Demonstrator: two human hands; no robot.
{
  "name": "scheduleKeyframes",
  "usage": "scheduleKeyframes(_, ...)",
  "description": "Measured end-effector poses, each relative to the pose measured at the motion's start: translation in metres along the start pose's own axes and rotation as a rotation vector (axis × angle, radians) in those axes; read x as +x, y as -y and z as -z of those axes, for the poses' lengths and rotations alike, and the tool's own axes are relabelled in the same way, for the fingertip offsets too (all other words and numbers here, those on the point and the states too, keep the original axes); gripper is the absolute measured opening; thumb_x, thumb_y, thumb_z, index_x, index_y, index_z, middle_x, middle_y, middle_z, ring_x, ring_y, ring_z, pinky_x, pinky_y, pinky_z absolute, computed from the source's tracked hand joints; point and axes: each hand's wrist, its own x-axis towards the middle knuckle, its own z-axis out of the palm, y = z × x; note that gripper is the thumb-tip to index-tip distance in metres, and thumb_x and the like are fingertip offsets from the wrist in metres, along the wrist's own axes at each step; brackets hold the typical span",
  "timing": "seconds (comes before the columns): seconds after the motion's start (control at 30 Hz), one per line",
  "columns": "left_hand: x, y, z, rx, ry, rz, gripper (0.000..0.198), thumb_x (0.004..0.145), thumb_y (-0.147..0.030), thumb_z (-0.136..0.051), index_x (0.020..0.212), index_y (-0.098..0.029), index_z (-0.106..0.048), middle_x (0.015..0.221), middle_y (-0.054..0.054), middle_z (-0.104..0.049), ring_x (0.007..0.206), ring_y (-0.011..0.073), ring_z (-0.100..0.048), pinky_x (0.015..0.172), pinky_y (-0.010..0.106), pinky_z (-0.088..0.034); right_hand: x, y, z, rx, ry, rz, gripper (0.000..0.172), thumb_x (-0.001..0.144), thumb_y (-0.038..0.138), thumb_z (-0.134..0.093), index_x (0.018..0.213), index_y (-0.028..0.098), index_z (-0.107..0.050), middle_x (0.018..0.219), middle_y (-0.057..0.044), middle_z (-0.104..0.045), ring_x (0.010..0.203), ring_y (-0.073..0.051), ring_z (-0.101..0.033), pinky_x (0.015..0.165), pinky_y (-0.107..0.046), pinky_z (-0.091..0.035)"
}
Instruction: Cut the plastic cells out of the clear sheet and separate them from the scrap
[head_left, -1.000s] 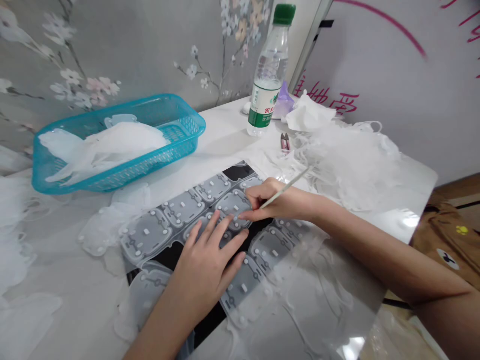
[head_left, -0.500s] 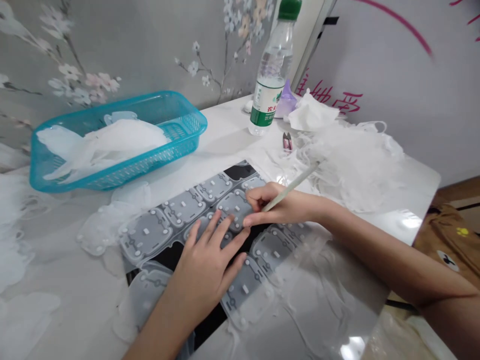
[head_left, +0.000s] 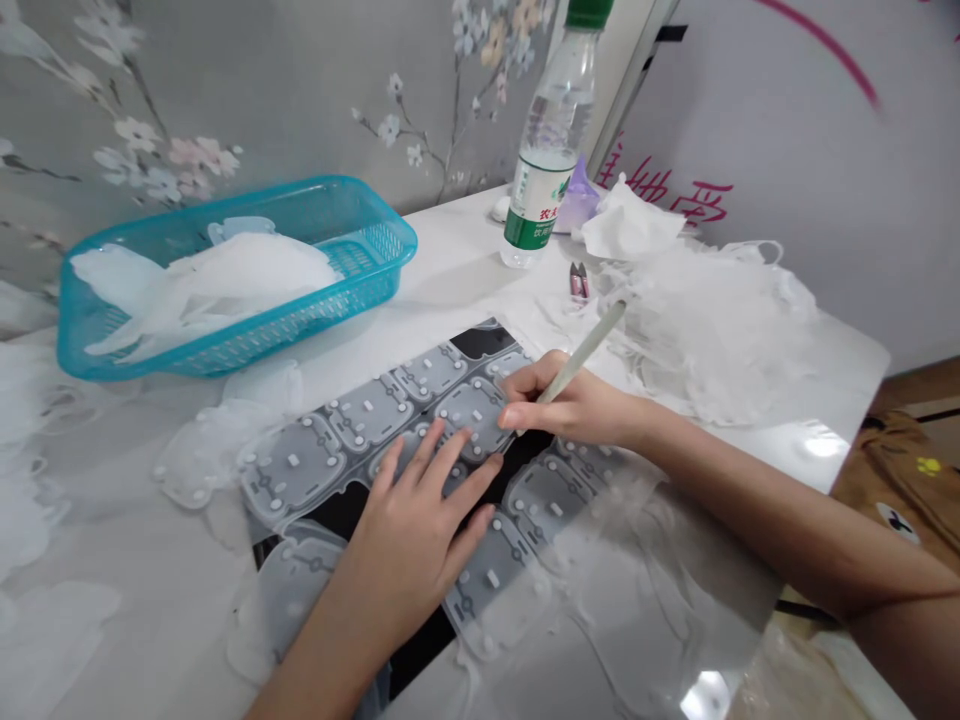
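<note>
- Head view, right hand [head_left: 577, 408]: thumb and fingers close together on a slim pale stick [head_left: 583, 352], which slants up and away past the knuckles. Its lower end is hidden by the fingers.
- Left hand [head_left: 409, 530]: open, fingers spread, lying flat with the fingertips on the sheet, holding nothing.
- Keypad sheet [head_left: 367, 410]: translucent grey silicone panels linked in rows, dotted with small white studs. It lies flat under both hands on a black backing [head_left: 480, 343].
- Handling, as judged: light, soft and floppy, and probably tacky enough to cling. It looks likely to stretch or tear at the thin links, so flat panel edges seem the best hold, with an open hand steadying it.
- Beside it: clear film [head_left: 637, 610] overlaps the lower right of the sheet, and loose translucent pieces [head_left: 210, 450] lie to the left.
- Farther out, on the white table [head_left: 457, 235]: a teal basket [head_left: 352, 215] of white pieces [head_left: 232, 280], a water bottle [head_left: 544, 190], small snips [head_left: 578, 282] and a heap of white strips [head_left: 720, 340].
</note>
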Motion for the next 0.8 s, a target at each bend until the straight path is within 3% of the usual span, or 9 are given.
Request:
scheduleKeyframes(0.2,0.0,0.0,0.001,-0.002,0.003,0.0,0.037,0.094,-0.036,-0.04,0.127,-0.03,-0.056,0.134,0.008,-0.054,0.13,0.032,-0.043,0.099,0.054,-0.039,-0.002,0.005,0.013,-0.116,0.119,0.037,0.053,0.084,0.053,-0.055,0.051,0.017,-0.034,0.051,0.007,-0.024,0.049,-0.005,-0.024,0.045,-0.022,-0.021)
scheduleKeyframes(0.57,0.0,-0.001,0.0,-0.005,0.012,0.012,0.037,0.094,-0.036,-0.041,0.128,-0.031,-0.055,0.135,0.008,-0.053,0.13,0.0319,-0.043,0.1,0.055,-0.037,-0.002,0.0,-0.009,0.085,0.035,0.0,0.057,0.083,0.064,-0.046,0.052,0.017,-0.039,0.047,0.006,-0.033,0.044,-0.005,-0.031,0.042,-0.021,-0.026)
scheduleKeyframes(0.8,0.001,-0.001,0.001,-0.008,0.016,0.016,0.037,0.094,-0.036,-0.038,0.126,-0.031,-0.056,0.134,0.007,-0.054,0.129,0.0305,-0.044,0.099,0.053,-0.038,-0.001,-0.002,0.009,-0.126,-0.058,-0.075,0.053,0.087,0.056,-0.047,0.052,0.017,-0.036,0.049,0.006,-0.027,0.047,-0.005,-0.027,0.044,-0.022,-0.024)
